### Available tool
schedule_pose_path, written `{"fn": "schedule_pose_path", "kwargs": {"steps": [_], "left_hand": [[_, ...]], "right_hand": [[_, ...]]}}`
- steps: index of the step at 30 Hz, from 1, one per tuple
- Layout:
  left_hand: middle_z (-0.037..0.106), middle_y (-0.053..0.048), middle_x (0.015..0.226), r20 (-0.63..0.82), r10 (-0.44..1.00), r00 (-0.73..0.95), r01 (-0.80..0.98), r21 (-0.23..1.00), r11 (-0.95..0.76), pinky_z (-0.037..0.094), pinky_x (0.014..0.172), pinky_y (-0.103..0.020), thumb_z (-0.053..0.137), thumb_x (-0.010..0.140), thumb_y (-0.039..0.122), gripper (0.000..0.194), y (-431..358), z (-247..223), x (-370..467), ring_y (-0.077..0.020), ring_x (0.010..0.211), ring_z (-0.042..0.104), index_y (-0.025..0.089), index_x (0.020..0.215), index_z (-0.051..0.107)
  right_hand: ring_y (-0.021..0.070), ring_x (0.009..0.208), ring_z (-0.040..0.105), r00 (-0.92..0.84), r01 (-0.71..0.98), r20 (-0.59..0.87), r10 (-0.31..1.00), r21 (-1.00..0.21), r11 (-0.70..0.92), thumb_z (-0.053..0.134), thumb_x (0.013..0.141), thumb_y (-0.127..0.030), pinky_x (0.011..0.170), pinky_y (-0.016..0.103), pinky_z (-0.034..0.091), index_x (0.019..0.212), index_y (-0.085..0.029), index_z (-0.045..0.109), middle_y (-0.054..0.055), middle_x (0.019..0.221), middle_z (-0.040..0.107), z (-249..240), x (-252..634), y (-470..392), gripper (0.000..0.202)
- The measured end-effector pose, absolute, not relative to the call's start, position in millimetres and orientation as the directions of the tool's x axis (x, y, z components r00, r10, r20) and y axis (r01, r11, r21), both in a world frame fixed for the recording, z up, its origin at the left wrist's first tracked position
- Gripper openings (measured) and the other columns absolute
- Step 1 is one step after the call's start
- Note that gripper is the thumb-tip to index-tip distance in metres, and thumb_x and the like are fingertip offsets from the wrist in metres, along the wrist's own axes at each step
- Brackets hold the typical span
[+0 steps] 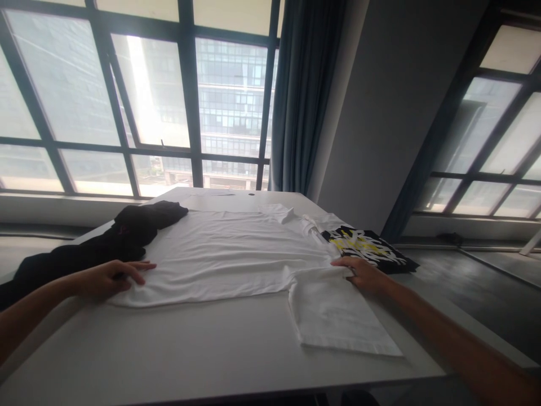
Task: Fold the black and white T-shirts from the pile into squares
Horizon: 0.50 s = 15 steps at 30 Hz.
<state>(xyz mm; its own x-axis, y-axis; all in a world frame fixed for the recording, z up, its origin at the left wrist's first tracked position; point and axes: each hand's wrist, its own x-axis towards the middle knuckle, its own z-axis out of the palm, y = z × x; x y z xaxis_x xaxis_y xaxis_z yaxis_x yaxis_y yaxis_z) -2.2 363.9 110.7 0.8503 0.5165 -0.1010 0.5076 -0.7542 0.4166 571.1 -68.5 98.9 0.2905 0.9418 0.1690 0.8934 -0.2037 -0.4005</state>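
Observation:
A white T-shirt (220, 254) lies spread sideways across the white table (203, 349), with shallow wrinkles along its body. Its hem is at the left, and its near sleeve (338, 313) points toward me. My left hand (112, 277) rests at the near hem corner, fingers apart and touching the cloth. At the shoulder seam beside the collar, my right hand (366, 275) pinches the fabric between thumb and forefinger. The far sleeve (276, 212) is partly bunched.
A black garment (101, 239) lies crumpled along the table's left side. Past the collar, at the right edge, is a folded black cloth with white and yellow print (367, 248). Windows, a blue curtain (298, 101) and a grey pillar (380, 96) stand behind.

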Motion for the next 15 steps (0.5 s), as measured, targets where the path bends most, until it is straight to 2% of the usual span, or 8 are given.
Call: {"fn": "schedule_pose_path", "kwargs": {"steps": [1, 3, 5, 8, 10, 13, 15], "left_hand": [[0.057, -0.006, 0.145, -0.105, 0.481, 0.87, 0.468, 0.477, -0.744, 0.035, 0.114, -0.044, 0.059, 0.072, 0.07, 0.052, 366, 107, -1, -0.0321, 0.139, 0.046, 0.027, 0.092, 0.081], [0.062, -0.014, 0.139, -0.019, 0.511, 0.859, 0.446, 0.516, -0.731, 0.035, 0.114, -0.044, 0.058, 0.072, 0.078, 0.063, 368, 101, 2, -0.0337, 0.133, 0.052, 0.021, 0.089, 0.08], [0.065, -0.017, 0.133, 0.072, 0.537, 0.841, 0.414, 0.554, -0.722, 0.037, 0.113, -0.044, 0.056, 0.073, 0.081, 0.068, 369, 97, 4, -0.034, 0.127, 0.058, 0.019, 0.09, 0.078], [0.068, -0.016, 0.13, 0.133, 0.572, 0.809, 0.382, 0.621, -0.685, 0.039, 0.112, -0.044, 0.058, 0.072, 0.081, 0.069, 367, 98, 2, -0.034, 0.124, 0.06, 0.019, 0.093, 0.077], [0.072, -0.015, 0.123, 0.115, 0.59, 0.799, 0.385, 0.657, -0.648, 0.041, 0.111, -0.044, 0.061, 0.069, 0.081, 0.068, 368, 104, -1, -0.034, 0.122, 0.061, 0.02, 0.094, 0.078], [0.076, -0.012, 0.113, 0.077, 0.602, 0.795, 0.389, 0.698, -0.601, 0.045, 0.107, -0.042, 0.065, 0.067, 0.078, 0.066, 379, 119, -2, -0.0328, 0.114, 0.064, 0.02, 0.095, 0.078], [0.077, -0.011, 0.102, 0.074, 0.623, 0.778, 0.393, 0.717, -0.576, 0.052, 0.096, -0.04, 0.068, 0.065, 0.076, 0.065, 393, 130, 5, -0.0307, 0.101, 0.068, 0.018, 0.092, 0.077]], "right_hand": [[0.0321, 0.117, 0.062, 0.276, 0.89, 0.172, 0.946, -0.418, -0.183, 0.062, 0.065, -0.026, 0.107, 0.044, 0.043, 0.118, -0.021, 0.075, 0.011, 0.122, 0.07, 99, 572, -66, 0.055], [0.0328, 0.117, 0.062, 0.227, 0.878, 0.171, 0.959, -0.463, -0.125, 0.066, 0.066, -0.031, 0.108, 0.046, 0.042, 0.119, -0.022, 0.075, 0.011, 0.123, 0.07, 101, 571, -62, 0.054], [0.0334, 0.118, 0.061, 0.179, 0.851, 0.158, 0.971, -0.52, -0.072, 0.07, 0.068, -0.038, 0.108, 0.047, 0.041, 0.114, -0.023, 0.077, 0.011, 0.124, 0.07, 106, 566, -57, 0.049], [0.0336, 0.116, 0.063, 0.136, 0.788, 0.087, 0.987, -0.613, -0.054, 0.073, 0.072, -0.05, 0.104, 0.046, 0.045, 0.095, -0.022, 0.082, 0.012, 0.125, 0.069, 120, 554, -55, 0.038], [0.0326, 0.111, 0.065, 0.124, 0.749, 0.018, 0.992, -0.658, -0.081, 0.071, 0.075, -0.055, 0.099, 0.043, 0.048, 0.09, -0.02, 0.081, 0.012, 0.119, 0.072, 131, 551, -56, 0.04], [0.0301, 0.097, 0.069, 0.149, 0.736, -0.062, 0.987, -0.66, -0.152, 0.068, 0.076, -0.059, 0.088, 0.038, 0.053, 0.091, -0.018, 0.08, 0.01, 0.101, 0.076, 149, 563, -54, 0.045], [0.0276, 0.087, 0.069, 0.204, 0.76, -0.036, 0.978, -0.624, -0.182, 0.068, 0.075, -0.058, 0.081, 0.034, 0.054, 0.084, -0.017, 0.079, 0.008, 0.089, 0.076, 158, 581, -42, 0.044]]}}
